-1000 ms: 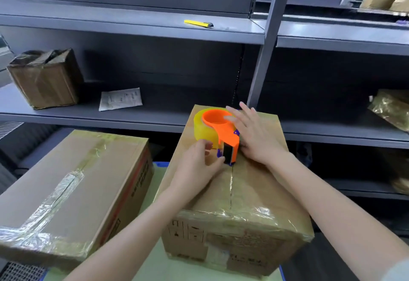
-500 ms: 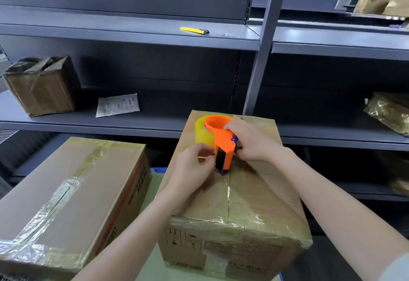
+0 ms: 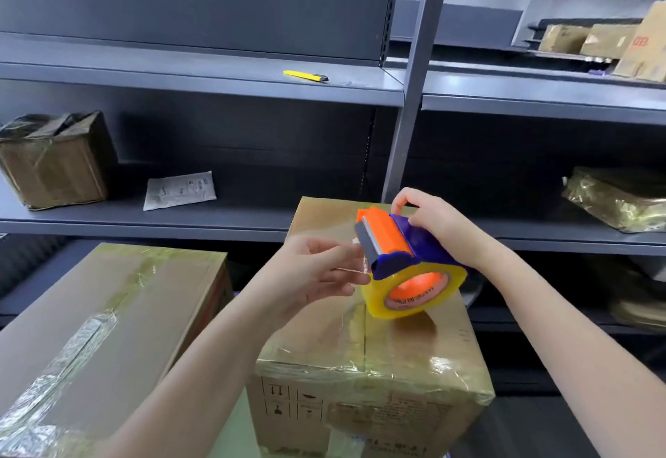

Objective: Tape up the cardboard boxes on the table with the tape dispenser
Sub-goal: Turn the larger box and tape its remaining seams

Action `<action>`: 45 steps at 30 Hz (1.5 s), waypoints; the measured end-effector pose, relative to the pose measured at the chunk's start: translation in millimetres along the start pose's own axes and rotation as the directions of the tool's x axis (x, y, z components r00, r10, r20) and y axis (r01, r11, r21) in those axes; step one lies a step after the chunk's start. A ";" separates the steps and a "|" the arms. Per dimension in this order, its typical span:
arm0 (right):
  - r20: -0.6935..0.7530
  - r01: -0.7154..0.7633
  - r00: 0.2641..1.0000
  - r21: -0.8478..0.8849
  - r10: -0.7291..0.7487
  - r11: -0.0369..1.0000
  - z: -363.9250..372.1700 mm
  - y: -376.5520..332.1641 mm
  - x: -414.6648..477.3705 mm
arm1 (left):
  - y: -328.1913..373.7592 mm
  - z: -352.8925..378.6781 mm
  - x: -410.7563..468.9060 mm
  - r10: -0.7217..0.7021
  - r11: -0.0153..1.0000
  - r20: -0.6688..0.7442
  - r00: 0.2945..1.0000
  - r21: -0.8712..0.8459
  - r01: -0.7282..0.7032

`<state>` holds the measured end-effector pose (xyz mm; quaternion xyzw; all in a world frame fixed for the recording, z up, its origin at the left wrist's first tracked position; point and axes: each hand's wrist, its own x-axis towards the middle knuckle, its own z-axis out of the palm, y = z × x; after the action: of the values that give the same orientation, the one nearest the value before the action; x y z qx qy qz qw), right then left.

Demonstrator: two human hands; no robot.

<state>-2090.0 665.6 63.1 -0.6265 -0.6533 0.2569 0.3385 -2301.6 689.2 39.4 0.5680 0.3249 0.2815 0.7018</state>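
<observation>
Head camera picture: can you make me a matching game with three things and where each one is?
Things:
1 tape dispenser
2 yellow cutter
3 paper sheet

Places:
A lying on the middle shelf
B lying on the upper shelf
C gripped by the right hand above the box

Pairs: 1-C, 2-B, 3-A.

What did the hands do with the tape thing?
The right hand lifted the orange and blue tape dispenser off the taped brown cardboard box and tipped it up; the left hand pinches its clear tape end. It and the left cardboard box stayed put.
</observation>
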 end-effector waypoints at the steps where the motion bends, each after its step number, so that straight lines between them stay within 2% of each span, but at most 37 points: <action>1: 0.013 -0.004 1.000 -0.010 0.004 1.000 -0.3 0.2 -1.1 | -0.6 -0.2 0.6 -0.011 1.000 -0.027 1.000 -0.001 0.011; 8: 0.069 0.018 0.998 -0.107 -0.011 0.994 3.9 -7.5 -1.0 | 5.2 -14.2 11.2 -0.145 0.985 -0.114 0.983 -0.109 0.133; 10: 0.136 0.074 0.990 -0.219 -0.045 0.973 7.2 -14.1 -4.1 | 4.8 -19.8 16.8 -0.210 0.970 -0.149 0.966 -0.158 0.186; 12: 0.196 0.164 0.977 -0.440 -0.084 0.883 11.5 -18.1 -7.9 | 3.8 -25.8 20.5 -0.245 0.960 -0.177 0.953 -0.181 0.213; 15: 0.184 0.216 0.976 -0.729 -0.118 0.650 22.8 -20.6 -9.1 | 0.3 -33.1 22.8 -0.228 0.970 -0.210 0.951 -0.132 0.203; 17: 0.170 0.235 0.971 -0.803 -0.168 0.547 32.9 -21.1 -8.1 | -2.5 -35.9 22.9 -0.216 0.974 -0.243 0.946 -0.115 0.193; 20: 0.180 0.272 0.957 -0.830 -0.227 0.488 34.3 -25.4 -6.7 | -6.0 -37.8 21.8 -0.191 0.981 -0.242 0.951 -0.090 0.174; 26: 0.217 0.263 0.965 -0.805 -0.149 0.532 25.4 -37.9 -27.8 | -13.3 -34.6 7.5 -0.067 0.998 -0.108 0.992 0.009 0.069; 29: 0.229 0.270 0.963 -0.822 -0.143 0.502 29.2 -47.1 -47.8 | -23.0 -32.6 -8.7 -0.034 0.996 -0.063 0.997 0.077 0.039; 33: 0.243 0.291 0.956 -0.840 -0.163 0.457 40.3 -56.6 -70.5 | -30.8 -37.9 -36.5 0.014 0.995 -0.106 0.994 0.100 -0.003; 41: 0.302 0.339 0.940 -0.808 -0.156 0.482 55.7 -77.0 -87.5 | -29.0 -62.4 -73.7 0.081 0.986 -0.129 0.988 0.158 -0.060; 45: 0.310 0.333 0.941 -0.778 -0.135 0.533 61.3 -86.1 -85.4 | -27.8 -69.1 -80.8 0.106 0.982 -0.159 0.982 0.173 -0.078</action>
<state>-2193.6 579.2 79.0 -0.5862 -0.8074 -0.0589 -0.0316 -2405.4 664.5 13.2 0.6131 0.3783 0.3323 0.6087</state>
